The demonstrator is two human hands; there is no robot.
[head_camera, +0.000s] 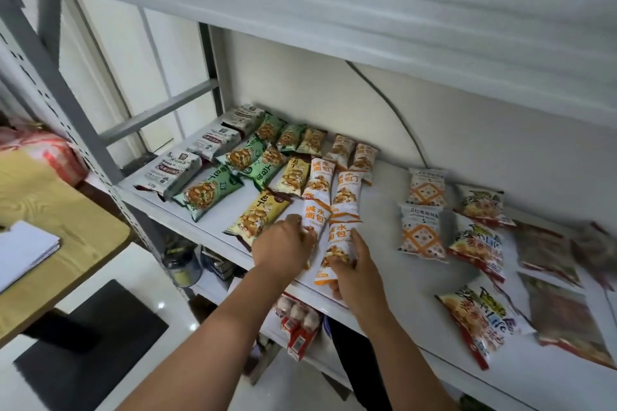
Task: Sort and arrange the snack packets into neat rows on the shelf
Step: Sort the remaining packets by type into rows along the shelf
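The white shelf (380, 223) carries snack packets in rows running from its back wall to its front edge: grey packets (173, 172) by the left edge, then green packets (213, 190), yellow packets (257, 217) and orange ones. Your left hand (283, 245) has its grip curled on the lower end of one orange packet (314, 210). Your right hand (359, 272) is clamped around the front orange packet (337, 243), at the shelf's front edge. Red-and-white packets (477, 317) lie loose towards the right.
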